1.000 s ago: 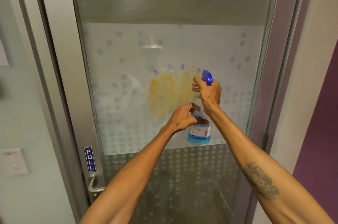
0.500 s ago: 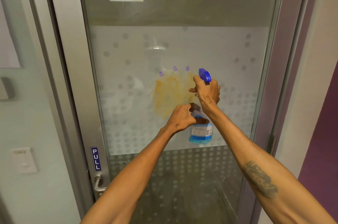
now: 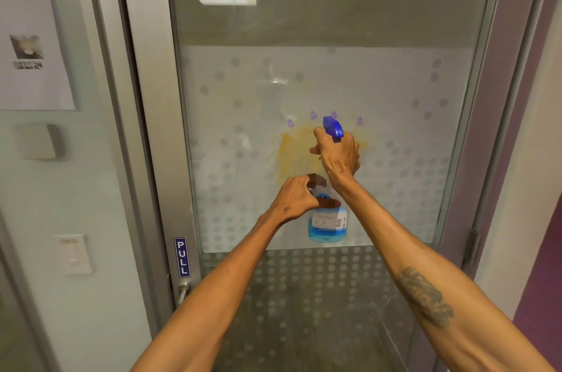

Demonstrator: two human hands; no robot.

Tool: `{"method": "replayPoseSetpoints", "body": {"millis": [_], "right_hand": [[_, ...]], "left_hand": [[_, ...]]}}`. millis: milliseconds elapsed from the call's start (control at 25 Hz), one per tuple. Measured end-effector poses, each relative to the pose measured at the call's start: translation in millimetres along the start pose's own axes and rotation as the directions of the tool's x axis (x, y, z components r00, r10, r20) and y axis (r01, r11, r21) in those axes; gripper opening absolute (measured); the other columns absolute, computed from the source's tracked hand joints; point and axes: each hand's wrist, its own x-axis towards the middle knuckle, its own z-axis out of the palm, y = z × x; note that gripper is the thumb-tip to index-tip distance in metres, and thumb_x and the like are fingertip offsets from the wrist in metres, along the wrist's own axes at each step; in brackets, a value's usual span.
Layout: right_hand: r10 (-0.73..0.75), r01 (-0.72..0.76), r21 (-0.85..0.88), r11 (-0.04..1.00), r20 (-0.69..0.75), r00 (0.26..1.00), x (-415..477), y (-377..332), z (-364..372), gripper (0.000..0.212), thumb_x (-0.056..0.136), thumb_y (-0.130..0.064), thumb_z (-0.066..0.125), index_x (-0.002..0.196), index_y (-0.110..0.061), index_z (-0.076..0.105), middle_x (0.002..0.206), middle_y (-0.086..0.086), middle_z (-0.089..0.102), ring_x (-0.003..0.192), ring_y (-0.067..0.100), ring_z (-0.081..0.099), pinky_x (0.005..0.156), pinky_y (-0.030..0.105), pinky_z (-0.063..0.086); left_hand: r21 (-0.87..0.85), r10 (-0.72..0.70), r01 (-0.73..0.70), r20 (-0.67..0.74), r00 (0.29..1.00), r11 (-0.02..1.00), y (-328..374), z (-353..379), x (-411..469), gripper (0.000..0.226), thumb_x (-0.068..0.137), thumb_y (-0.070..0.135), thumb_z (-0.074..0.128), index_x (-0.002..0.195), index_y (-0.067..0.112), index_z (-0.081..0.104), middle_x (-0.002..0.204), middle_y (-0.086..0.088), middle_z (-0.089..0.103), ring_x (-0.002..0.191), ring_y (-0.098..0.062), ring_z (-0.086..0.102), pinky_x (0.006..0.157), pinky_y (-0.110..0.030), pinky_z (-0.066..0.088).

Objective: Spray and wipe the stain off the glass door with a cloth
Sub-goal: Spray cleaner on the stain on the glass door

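Nearest, two bare forearms reach up from the bottom edge toward the door, the right one bearing a dark tattoo (image 3: 425, 295). The left hand (image 3: 296, 198) is curled closed around the shoulder of the spray bottle (image 3: 327, 221), its fingers wrapping the clear body just above the label. The bottle hangs upright, with blue liquid low in its base. Just above, the right hand (image 3: 339, 157) is closed around the bottle's neck under the blue trigger head (image 3: 333, 126), whose nozzle points away at the glass; whether the trigger is squeezed cannot be told. No cloth can be made out in either hand.

Beyond the hands stands the glass door (image 3: 395, 189), frosted in a wide band patterned with dots. The yellow-orange stain (image 3: 293, 152) is smeared on that band, directly behind and to the left of the right hand, with a few small purple marks (image 3: 313, 114) above it. On the door's metal left stile sits a blue PULL sign (image 3: 182, 256), with a handle (image 3: 183, 291) just below. Farther left, the wall carries a white switch plate (image 3: 74, 254) and a paper notice (image 3: 30, 37).
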Motion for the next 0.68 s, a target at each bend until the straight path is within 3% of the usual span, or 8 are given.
{"method": "replayPoseSetpoints", "body": {"millis": [80,160,360,520,680], "right_hand": [[-0.001,0.001,0.017,1.000,-0.013,1.000,-6,-3,7,0.027,0.089,-0.035,0.061,0.068,-0.018,0.065,0.062,0.000,0.073,0.062,0.016,0.068,0.072,0.039,0.061],[-0.006,0.005,0.023,1.000,0.036,0.999,-11,-7,13,0.028,0.086,-0.036,0.063,0.079,-0.010,0.071,0.068,0.003,0.075,0.070,0.023,0.073,0.076,0.046,0.062],[-0.015,0.016,-0.011,1.000,0.067,0.998,-22,-10,28,0.030,0.089,-0.036,0.058,0.071,-0.012,0.066,0.058,-0.002,0.071,0.060,0.014,0.069,0.075,0.044,0.063],[-0.013,0.015,-0.014,1.000,0.119,0.993,-32,-13,41,0.032,0.090,-0.038,0.061,0.085,-0.008,0.073,0.072,0.003,0.076,0.070,0.019,0.074,0.078,0.047,0.062],[0.039,-0.038,-0.010,0.999,0.050,0.998,-45,-11,51,0.033,0.091,-0.038,0.059,0.078,-0.010,0.070,0.062,-0.001,0.072,0.071,0.021,0.072,0.080,0.045,0.061]], "left_hand": [[0.002,0.002,-0.002,-0.010,1.000,1.000,-4,-7,-5,0.055,0.075,0.046,0.083,0.119,0.015,0.070,0.117,-0.003,0.074,0.098,-0.025,0.069,0.076,-0.031,0.059],[0.002,-0.014,0.014,-0.015,1.000,1.000,-10,-14,-9,0.054,0.076,0.046,0.083,0.118,0.015,0.070,0.116,-0.003,0.075,0.097,-0.026,0.070,0.078,-0.035,0.062],[0.008,-0.034,0.034,-0.027,0.999,0.999,-21,-25,-24,0.058,0.073,0.051,0.081,0.118,0.017,0.069,0.117,-0.002,0.075,0.097,-0.026,0.071,0.081,-0.039,0.064],[0.007,-0.051,0.051,-0.034,0.998,0.999,-34,-37,-33,0.053,0.075,0.048,0.082,0.116,0.018,0.069,0.117,-0.001,0.075,0.096,-0.026,0.071,0.073,-0.030,0.061],[0.007,-0.043,0.043,-0.017,0.999,0.999,-43,-41,-43,0.053,0.074,0.050,0.080,0.114,0.019,0.069,0.116,-0.001,0.075,0.095,-0.025,0.071,0.073,-0.032,0.062]]}}
